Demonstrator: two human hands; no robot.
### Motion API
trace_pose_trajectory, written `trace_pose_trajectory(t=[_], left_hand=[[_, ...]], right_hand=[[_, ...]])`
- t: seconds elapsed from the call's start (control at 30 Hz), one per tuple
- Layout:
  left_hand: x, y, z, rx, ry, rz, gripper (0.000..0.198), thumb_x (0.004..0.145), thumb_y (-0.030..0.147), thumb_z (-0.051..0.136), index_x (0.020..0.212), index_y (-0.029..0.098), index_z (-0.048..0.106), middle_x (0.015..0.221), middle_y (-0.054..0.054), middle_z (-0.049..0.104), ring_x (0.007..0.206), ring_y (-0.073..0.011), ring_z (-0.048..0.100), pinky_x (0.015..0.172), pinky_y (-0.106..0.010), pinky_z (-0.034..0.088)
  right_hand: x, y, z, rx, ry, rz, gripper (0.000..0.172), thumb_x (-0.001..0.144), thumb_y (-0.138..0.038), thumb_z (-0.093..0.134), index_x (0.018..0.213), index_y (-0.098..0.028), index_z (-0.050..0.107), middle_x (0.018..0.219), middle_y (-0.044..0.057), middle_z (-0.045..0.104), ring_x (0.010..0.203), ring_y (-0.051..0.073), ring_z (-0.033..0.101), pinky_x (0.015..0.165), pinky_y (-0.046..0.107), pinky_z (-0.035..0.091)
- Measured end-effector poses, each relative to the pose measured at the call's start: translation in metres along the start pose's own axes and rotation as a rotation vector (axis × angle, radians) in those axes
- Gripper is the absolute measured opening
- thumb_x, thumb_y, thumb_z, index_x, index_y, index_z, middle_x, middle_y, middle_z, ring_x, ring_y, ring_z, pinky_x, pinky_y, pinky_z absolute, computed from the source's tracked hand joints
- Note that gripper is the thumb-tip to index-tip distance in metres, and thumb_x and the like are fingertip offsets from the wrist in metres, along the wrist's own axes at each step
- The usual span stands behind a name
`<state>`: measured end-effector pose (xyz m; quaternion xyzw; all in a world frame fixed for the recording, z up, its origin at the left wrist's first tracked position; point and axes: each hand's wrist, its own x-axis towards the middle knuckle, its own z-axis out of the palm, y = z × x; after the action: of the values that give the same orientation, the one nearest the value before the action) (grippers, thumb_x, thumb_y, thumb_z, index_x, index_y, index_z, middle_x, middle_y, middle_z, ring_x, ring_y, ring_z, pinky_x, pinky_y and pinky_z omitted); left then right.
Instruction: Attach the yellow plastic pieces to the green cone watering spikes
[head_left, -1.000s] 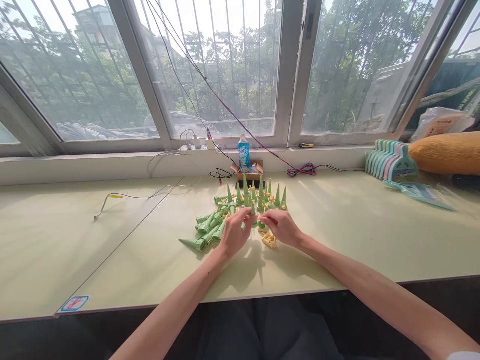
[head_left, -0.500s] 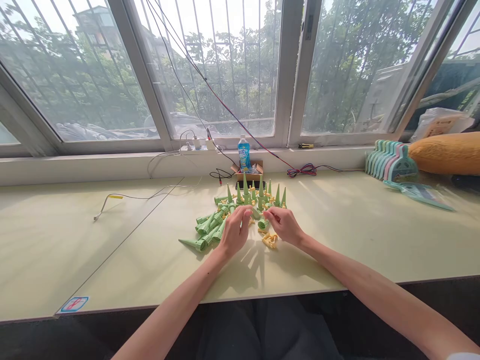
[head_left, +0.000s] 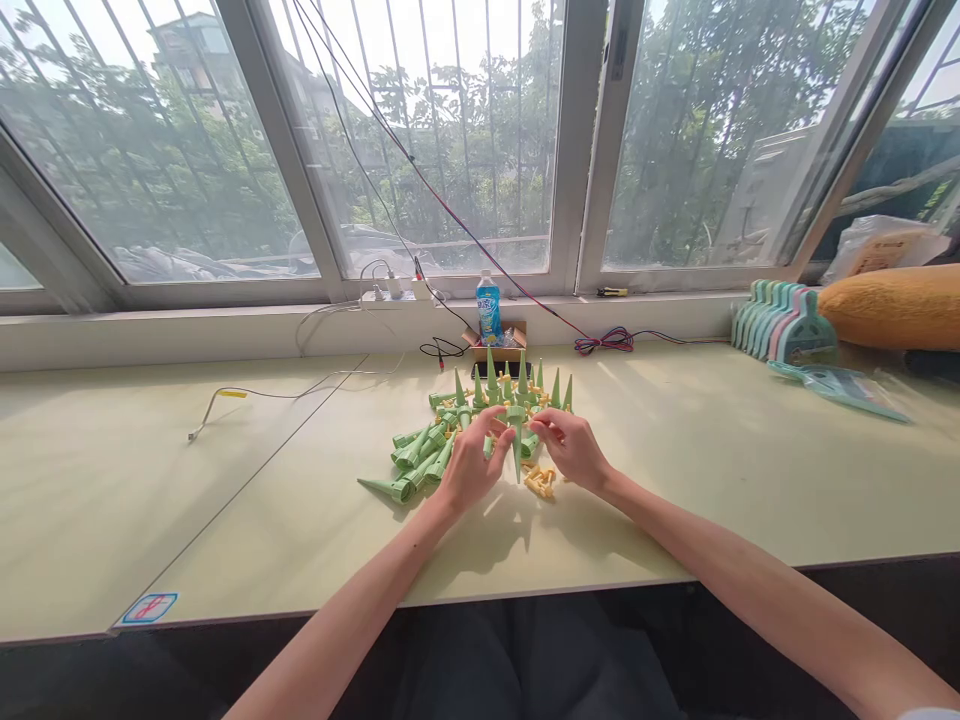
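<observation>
A green cone-shaped spike (head_left: pixel 517 442) hangs tip down between my hands, above the pale table (head_left: pixel 675 470). My left hand (head_left: pixel 469 462) pinches its wide top end from the left. My right hand (head_left: pixel 573 447) has its fingers closed near the same top end, and what its fingertips grip is too small to tell. Several more green spikes (head_left: pixel 415 460) lie in a heap to the left. Others stand upright (head_left: pixel 517 385) behind my hands. Small yellow parts (head_left: pixel 541 482) lie under my right hand.
A plastic bottle (head_left: pixel 488 308) and a small cardboard box (head_left: pixel 498 345) stand at the window sill. Cables (head_left: pixel 300 390) run over the table's left half. Pastel plastic pieces (head_left: pixel 780 320) and an orange cushion (head_left: pixel 892 305) sit far right. A sticker (head_left: pixel 148 607) marks the near-left edge.
My hands rose slightly and turned the green spike from lying low between the fingers to hanging tip down. Both hands stayed over the same spot.
</observation>
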<state>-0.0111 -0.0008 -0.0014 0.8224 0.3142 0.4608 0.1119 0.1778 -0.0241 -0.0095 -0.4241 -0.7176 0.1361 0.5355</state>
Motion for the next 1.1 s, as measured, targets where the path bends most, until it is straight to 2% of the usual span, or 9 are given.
trace_pose_trajectory(t=[0.17, 0.33, 0.6, 0.83, 0.97, 1.1], left_hand=[[0.0, 0.0029, -0.0001, -0.026, 0.009, 0.028, 0.027, 0.094, 0.033, 0.056, 0.117, 0.02, 0.05, 0.087, -0.002, 0.071, 0.079, -0.0169, 0.069, 0.073, -0.03, 0.054], [-0.0002, 0.0045, -0.0002, -0.043, 0.019, 0.033, 0.028, 0.093, 0.034, 0.058, 0.116, 0.022, 0.05, 0.088, -0.002, 0.071, 0.079, -0.0162, 0.069, 0.075, -0.03, 0.054], [-0.0007, 0.0036, -0.001, -0.058, 0.005, 0.083, 0.028, 0.093, 0.031, 0.057, 0.118, 0.022, 0.049, 0.09, -0.003, 0.07, 0.079, -0.0157, 0.068, 0.074, -0.03, 0.055], [0.0, 0.0009, 0.0015, -0.07, 0.044, 0.08, 0.028, 0.096, 0.032, 0.053, 0.119, 0.022, 0.043, 0.088, -0.002, 0.068, 0.076, -0.0145, 0.066, 0.071, -0.029, 0.053], [-0.0002, 0.0032, -0.0015, -0.048, 0.107, 0.025, 0.018, 0.101, 0.036, 0.04, 0.101, 0.02, 0.048, 0.077, -0.001, 0.061, 0.07, -0.0146, 0.06, 0.067, -0.029, 0.049], [-0.0001, 0.0056, -0.0044, -0.038, 0.1, 0.023, 0.044, 0.103, 0.038, 0.025, 0.076, 0.019, 0.053, 0.069, -0.003, 0.056, 0.064, -0.0151, 0.053, 0.062, -0.03, 0.043]], right_hand=[[-0.0004, 0.0, -0.0001, 0.002, -0.017, 0.007, 0.04, 0.097, -0.049, 0.044, 0.079, -0.018, 0.059, 0.068, 0.003, 0.058, 0.056, 0.012, 0.046, 0.052, 0.024, 0.039], [-0.0012, -0.0008, -0.0011, -0.05, -0.027, 0.012, 0.047, 0.099, -0.05, 0.04, 0.069, -0.017, 0.055, 0.057, -0.002, 0.048, 0.051, 0.01, 0.037, 0.05, 0.024, 0.033], [-0.0011, -0.003, -0.0013, -0.044, -0.038, 0.004, 0.054, 0.1, -0.053, 0.033, 0.06, -0.019, 0.045, 0.055, -0.002, 0.047, 0.05, 0.01, 0.039, 0.053, 0.025, 0.034], [-0.0026, -0.0052, -0.0006, -0.022, -0.011, 0.029, 0.05, 0.099, -0.053, 0.038, 0.066, -0.018, 0.052, 0.056, -0.002, 0.045, 0.05, 0.01, 0.037, 0.051, 0.024, 0.034], [-0.0029, -0.0083, -0.0016, 0.049, 0.049, 0.034, 0.045, 0.098, -0.052, 0.042, 0.073, -0.018, 0.057, 0.06, 0.0, 0.052, 0.052, 0.011, 0.044, 0.051, 0.024, 0.039], [-0.0032, -0.0096, -0.0023, 0.087, 0.091, 0.042, 0.041, 0.096, -0.052, 0.046, 0.078, -0.017, 0.06, 0.065, 0.002, 0.057, 0.052, 0.011, 0.05, 0.049, 0.023, 0.042]])
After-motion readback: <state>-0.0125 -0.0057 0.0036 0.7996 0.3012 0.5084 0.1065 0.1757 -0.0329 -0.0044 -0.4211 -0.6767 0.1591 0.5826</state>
